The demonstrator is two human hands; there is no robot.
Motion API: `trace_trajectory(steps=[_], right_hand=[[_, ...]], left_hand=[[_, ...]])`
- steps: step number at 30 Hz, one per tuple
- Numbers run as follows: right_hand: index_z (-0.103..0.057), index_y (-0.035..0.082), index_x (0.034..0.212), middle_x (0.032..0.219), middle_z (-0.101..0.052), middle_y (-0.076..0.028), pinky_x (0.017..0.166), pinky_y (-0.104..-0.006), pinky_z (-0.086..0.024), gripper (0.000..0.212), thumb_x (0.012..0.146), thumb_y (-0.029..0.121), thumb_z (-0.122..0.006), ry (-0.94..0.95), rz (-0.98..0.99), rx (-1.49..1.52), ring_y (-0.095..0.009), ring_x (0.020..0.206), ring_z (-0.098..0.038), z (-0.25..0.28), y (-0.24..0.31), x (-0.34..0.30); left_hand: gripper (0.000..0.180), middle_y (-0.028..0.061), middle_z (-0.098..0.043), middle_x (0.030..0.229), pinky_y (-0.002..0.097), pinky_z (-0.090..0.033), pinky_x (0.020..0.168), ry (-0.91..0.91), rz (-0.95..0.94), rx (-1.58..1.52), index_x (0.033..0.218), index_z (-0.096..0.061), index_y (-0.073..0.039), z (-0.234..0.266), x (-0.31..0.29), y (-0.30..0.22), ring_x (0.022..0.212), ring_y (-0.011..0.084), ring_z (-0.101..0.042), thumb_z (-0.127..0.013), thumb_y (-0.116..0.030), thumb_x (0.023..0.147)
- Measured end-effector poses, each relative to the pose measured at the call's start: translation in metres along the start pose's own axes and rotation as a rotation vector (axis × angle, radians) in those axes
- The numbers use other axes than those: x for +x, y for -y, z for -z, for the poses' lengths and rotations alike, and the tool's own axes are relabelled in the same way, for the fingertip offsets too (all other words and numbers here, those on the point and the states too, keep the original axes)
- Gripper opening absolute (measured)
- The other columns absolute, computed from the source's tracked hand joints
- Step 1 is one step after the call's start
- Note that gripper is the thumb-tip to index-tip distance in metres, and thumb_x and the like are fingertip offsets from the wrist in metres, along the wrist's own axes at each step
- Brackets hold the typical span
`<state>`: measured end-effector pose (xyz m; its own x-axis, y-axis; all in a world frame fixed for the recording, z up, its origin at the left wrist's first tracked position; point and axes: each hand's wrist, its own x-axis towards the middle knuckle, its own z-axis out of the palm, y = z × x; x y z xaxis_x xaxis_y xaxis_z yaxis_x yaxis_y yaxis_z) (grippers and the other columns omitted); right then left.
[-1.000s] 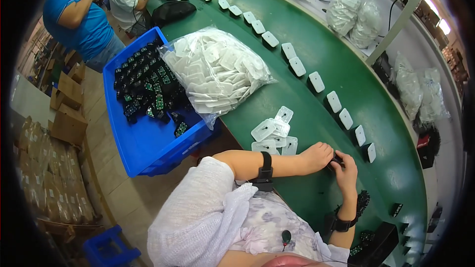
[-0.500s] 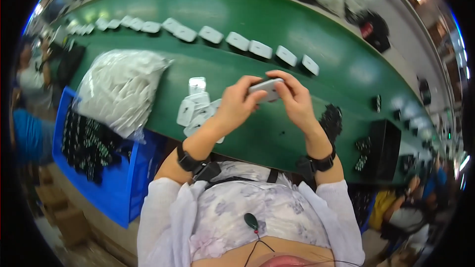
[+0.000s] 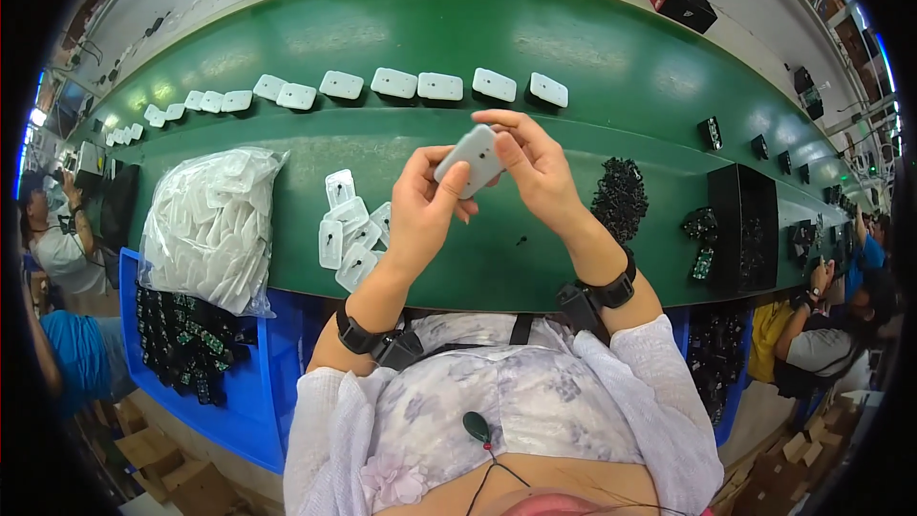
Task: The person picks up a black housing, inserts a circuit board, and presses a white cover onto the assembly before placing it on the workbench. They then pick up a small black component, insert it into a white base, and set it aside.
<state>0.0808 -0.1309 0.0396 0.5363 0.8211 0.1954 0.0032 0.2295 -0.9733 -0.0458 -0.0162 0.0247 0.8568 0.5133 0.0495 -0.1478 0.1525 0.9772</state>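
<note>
Between both hands, above the green table, is a light grey-white plastic case (image 3: 469, 162) with rounded corners and small dark marks on its face. My left hand (image 3: 427, 193) grips its lower left end, thumb pressed on the face. My right hand (image 3: 537, 167) is closed on its upper right end, thumb also on the face. Beside my left hand lies a loose pile of white plastic covers (image 3: 357, 229), several with a small dark part on them. To the right of my right forearm sits a heap of small black parts (image 3: 619, 199).
Along the table (image 3: 449, 272) runs a row of white-topped cases (image 3: 440, 87). A clear bag of white covers (image 3: 212, 229) stands at left, over a blue crate (image 3: 272, 401) of black parts with circuit boards. A black box (image 3: 742, 220) stands at right. Other people sit at both sides.
The view has shifted and levelled. The case in my hands has been turned so its face tilts up more steeply, with both hands still on it.
</note>
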Motion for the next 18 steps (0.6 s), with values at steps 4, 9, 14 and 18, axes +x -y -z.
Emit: trace_trajectory(steps=[4, 9, 14, 18], right_hand=[[-0.048, 0.001, 0.126, 0.113, -0.056, -0.009, 0.087, -0.0291, -0.047, 0.038, 0.093, 0.015, -0.061, -0.045, -0.003, -0.05, -0.014, 0.103, -0.055, 0.003, -0.008, -0.005], [-0.049, 0.001, 0.125, 0.113, -0.056, -0.008, 0.091, -0.0292, -0.044, 0.037, 0.093, 0.014, -0.061, -0.055, 0.044, -0.213, -0.014, 0.103, -0.055, 0.009, 0.003, -0.013], [-0.049, 0.002, 0.127, 0.113, -0.06, -0.007, 0.092, -0.029, -0.043, 0.039, 0.093, 0.016, -0.062, -0.218, -0.021, -0.005, -0.015, 0.104, -0.056, 0.021, -0.007, -0.024], [-0.049, 0.002, 0.129, 0.113, -0.061, -0.006, 0.095, -0.0293, -0.041, 0.039, 0.094, 0.014, -0.059, -0.219, -0.027, 0.042, -0.013, 0.103, -0.056, 0.043, -0.002, -0.019]], left_hand=[[0.032, 0.0137, -0.064, 0.093, 0.0248, -0.053, 0.058, 0.008, 0.005, -0.086, 0.113, -0.049, 0.006, -0.01, 0.004, 0.005, 0.07, 0.0154, -0.065, -0.058, -0.02, 0.096], [0.031, 0.0143, -0.062, 0.1, 0.0274, -0.055, 0.063, 0.044, -0.022, -0.191, 0.116, -0.046, 0.005, -0.021, 0.002, 0.015, 0.079, 0.018, -0.066, -0.055, -0.017, 0.097], [0.031, 0.0129, -0.061, 0.104, 0.0274, -0.054, 0.072, 0.038, -0.125, -0.219, 0.117, -0.043, 0.002, -0.042, 0.013, 0.027, 0.083, 0.0167, -0.064, -0.059, -0.012, 0.094], [0.04, 0.0129, -0.058, 0.109, 0.0275, -0.052, 0.072, 0.072, -0.109, -0.041, 0.122, -0.045, -0.001, -0.043, 0.019, 0.031, 0.083, 0.0163, -0.063, -0.065, -0.012, 0.09]])
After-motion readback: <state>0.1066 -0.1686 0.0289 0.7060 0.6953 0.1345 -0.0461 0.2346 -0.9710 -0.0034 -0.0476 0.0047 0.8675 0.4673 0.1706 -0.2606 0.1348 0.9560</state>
